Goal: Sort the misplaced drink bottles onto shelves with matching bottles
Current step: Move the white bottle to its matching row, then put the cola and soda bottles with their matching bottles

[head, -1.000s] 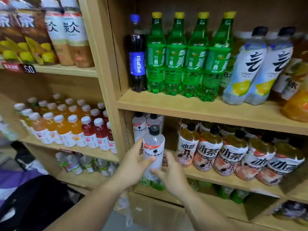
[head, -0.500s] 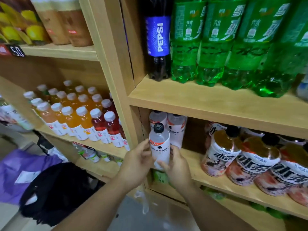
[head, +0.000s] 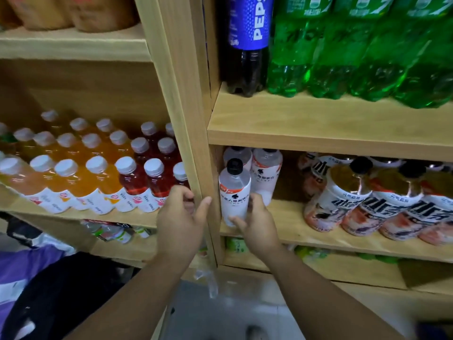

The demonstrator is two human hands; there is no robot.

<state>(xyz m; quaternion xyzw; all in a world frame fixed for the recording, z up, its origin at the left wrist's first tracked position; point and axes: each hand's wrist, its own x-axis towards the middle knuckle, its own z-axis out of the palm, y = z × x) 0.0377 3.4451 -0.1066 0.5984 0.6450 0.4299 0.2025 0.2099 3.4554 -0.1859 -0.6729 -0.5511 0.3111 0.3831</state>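
Observation:
A clear bottle with a white label and black cap (head: 234, 190) stands upright at the left end of the middle shelf (head: 289, 231). Two matching bottles (head: 266, 173) stand right behind it. My right hand (head: 257, 227) curls round the lower part of the front bottle, with one finger under its base edge. My left hand (head: 180, 222) hovers in front of the wooden upright post (head: 186, 119), off the bottle, its fingers loosely bent and holding nothing.
A Pepsi bottle (head: 245, 45) and several green bottles (head: 343, 57) stand on the shelf above. Tea bottles with black caps (head: 355, 204) fill the same shelf to the right. Orange and red juice bottles (head: 98, 173) fill the left bay. Purple and black bags (head: 36, 278) lie at lower left.
The bottle went from both hands onto the shelf, in front of its matching bottles. My left hand let go and drew back left of the post. The view moved closer.

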